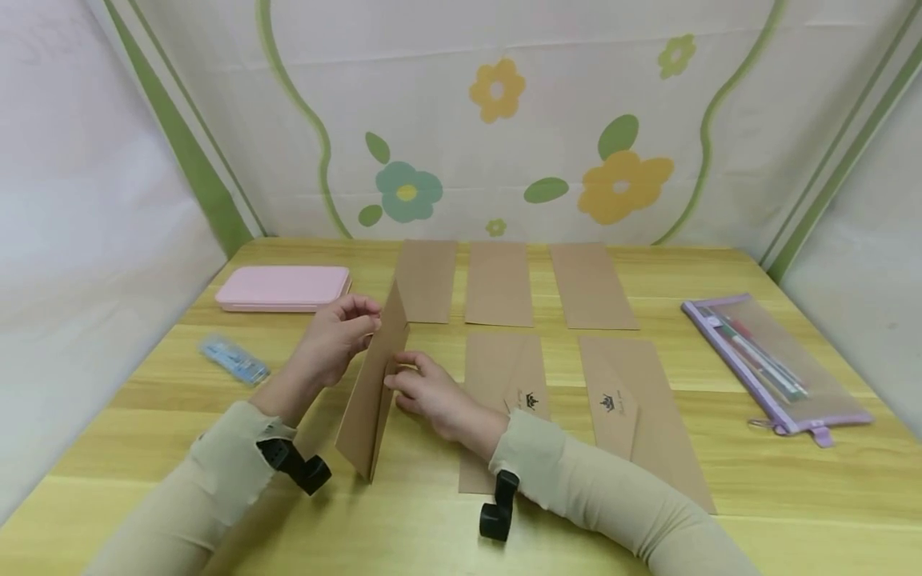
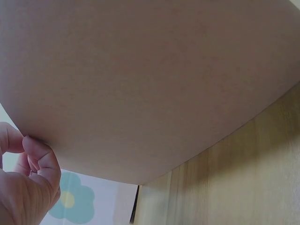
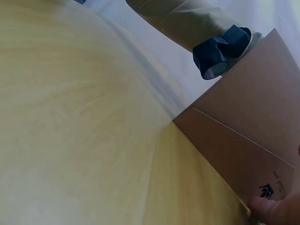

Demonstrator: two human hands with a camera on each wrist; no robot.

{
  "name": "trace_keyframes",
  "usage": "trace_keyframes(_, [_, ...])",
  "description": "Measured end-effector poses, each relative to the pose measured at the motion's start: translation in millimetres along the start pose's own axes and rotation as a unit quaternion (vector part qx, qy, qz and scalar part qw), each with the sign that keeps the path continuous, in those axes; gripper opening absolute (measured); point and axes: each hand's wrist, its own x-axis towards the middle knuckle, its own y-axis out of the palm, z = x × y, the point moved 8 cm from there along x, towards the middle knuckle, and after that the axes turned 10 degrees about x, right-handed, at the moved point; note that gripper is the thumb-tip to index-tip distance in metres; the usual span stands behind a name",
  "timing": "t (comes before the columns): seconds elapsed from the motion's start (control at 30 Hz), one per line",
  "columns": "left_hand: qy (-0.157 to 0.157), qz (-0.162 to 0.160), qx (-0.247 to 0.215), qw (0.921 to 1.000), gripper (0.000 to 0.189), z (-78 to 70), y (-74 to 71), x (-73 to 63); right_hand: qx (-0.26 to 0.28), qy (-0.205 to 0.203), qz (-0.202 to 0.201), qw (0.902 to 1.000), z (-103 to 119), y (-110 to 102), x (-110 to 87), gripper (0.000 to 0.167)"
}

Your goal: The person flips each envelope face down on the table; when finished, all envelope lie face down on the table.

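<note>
A brown paper envelope [image 1: 369, 384] stands tilted up on edge between my two hands. My left hand [image 1: 337, 340] pinches its far upper edge with thumb and fingertips, as the left wrist view also shows, where the envelope's plain side [image 2: 150, 84] fills most of the picture. On the other side my right hand [image 1: 435, 398] has curled fingers at the flap side. In the right wrist view a fingertip [image 3: 267, 208] presses close to the lower edge, beside a small dark crown print [image 3: 266, 191] and the flap's slanting edge.
Three plain envelopes [image 1: 499, 284] lie in a row at the back. Two crown-printed ones [image 1: 648, 400] lie at front right, one partly under my right forearm. A pink case [image 1: 284, 286], a small blue packet [image 1: 234, 360] and a lilac-edged pouch of pens [image 1: 828, 360] flank them.
</note>
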Motion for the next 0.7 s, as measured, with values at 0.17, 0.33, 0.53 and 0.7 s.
trace_keyframes(0.17, [-0.005, -0.005, 0.028, 0.9996, 0.012, -2.8, 0.4, -1.4, -0.021, -0.036, -0.017, 0.9990, 12, 1, -9.8, 0.053])
trace_keyframes(0.33, [-0.013, -0.008, 0.050, 0.9987, 0.011, -4.2, 0.5, -3.6, -0.077, -0.102, -0.029, 0.9914, 36, 11, -26.0, 0.051])
trace_keyframes(0.53, [-0.019, -0.006, 0.057, 0.9982, 0.010, -2.4, 0.8, -3.3, -0.095, -0.128, -0.033, 0.9866, 46, 24, -31.0, 0.058])
trace_keyframes(0.7, [-0.028, 0.002, 0.064, 0.9975, 0.011, 1.3, 2.9, -1.8, -0.113, -0.125, -0.034, 0.9851, 43, 26, -29.3, 0.065])
